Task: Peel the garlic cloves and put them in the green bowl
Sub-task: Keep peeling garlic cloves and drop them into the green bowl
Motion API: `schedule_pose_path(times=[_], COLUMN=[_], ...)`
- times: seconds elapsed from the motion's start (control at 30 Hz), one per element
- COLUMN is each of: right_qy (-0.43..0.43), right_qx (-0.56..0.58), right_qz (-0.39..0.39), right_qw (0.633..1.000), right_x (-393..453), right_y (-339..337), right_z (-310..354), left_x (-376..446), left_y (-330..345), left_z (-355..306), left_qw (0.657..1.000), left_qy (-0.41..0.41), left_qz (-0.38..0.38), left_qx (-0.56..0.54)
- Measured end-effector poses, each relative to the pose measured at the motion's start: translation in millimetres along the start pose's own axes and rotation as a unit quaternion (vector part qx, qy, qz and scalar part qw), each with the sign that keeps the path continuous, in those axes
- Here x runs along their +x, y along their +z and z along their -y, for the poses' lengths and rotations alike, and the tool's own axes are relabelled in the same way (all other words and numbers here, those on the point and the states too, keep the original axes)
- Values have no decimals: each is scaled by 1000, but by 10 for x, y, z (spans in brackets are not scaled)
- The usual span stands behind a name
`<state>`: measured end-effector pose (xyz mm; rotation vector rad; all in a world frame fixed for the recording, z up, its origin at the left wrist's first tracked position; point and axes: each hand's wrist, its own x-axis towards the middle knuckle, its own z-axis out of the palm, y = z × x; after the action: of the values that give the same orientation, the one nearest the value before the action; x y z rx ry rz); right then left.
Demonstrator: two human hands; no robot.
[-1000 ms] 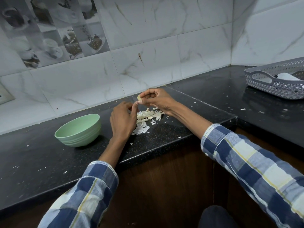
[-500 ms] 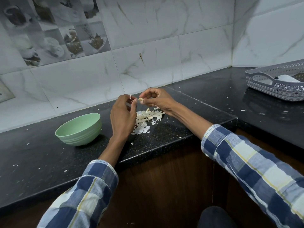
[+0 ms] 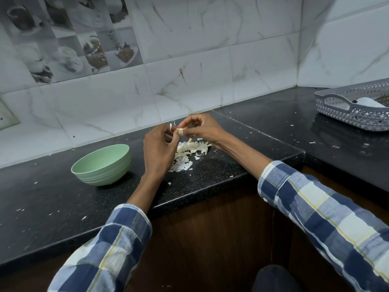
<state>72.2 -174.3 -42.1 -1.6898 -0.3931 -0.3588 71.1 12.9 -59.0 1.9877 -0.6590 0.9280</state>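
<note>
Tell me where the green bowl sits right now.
In the head view the green bowl stands on the black counter, just left of the left hand and apart from it, across that hand from the peel pile.

Garlic clove [image 3: 180,130] between both hands

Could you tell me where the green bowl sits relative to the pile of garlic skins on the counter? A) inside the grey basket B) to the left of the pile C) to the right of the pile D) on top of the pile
B: the green bowl stands on the counter left of the pile of garlic skins, with the left hand between them.
</note>
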Motion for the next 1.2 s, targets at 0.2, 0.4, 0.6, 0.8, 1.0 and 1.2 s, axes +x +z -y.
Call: schedule_pose_path(times=[0.2, 0.4, 0.6, 0.8, 1.0, 1.2], right_qy=[-2, -6, -27, -36, -19, -22], right_qx=[-3, -18, -90, -100, 1, -11], right_qz=[1, 8, 9, 15, 28, 16], right_qw=[1000, 1000, 995, 994, 999, 1000], right_x=[-9, -13, -28, 1, 18, 10], right_y=[7, 11, 18, 21, -5, 6], right_z=[10, 19, 19, 3, -17, -15], left_x=[2, 27, 29, 42, 95, 97], left_y=[-7, 8, 10, 4, -30, -3], left_z=[1, 28, 16, 37, 57, 86], left_qw=[1000, 998, 996, 972, 873, 875], left_qy=[2, -52, -73, -160, -280, -277], left_qz=[-7, -13, -21, 9, 55, 42], left_qx=[-11, -39, -52, -170, -396, -394])
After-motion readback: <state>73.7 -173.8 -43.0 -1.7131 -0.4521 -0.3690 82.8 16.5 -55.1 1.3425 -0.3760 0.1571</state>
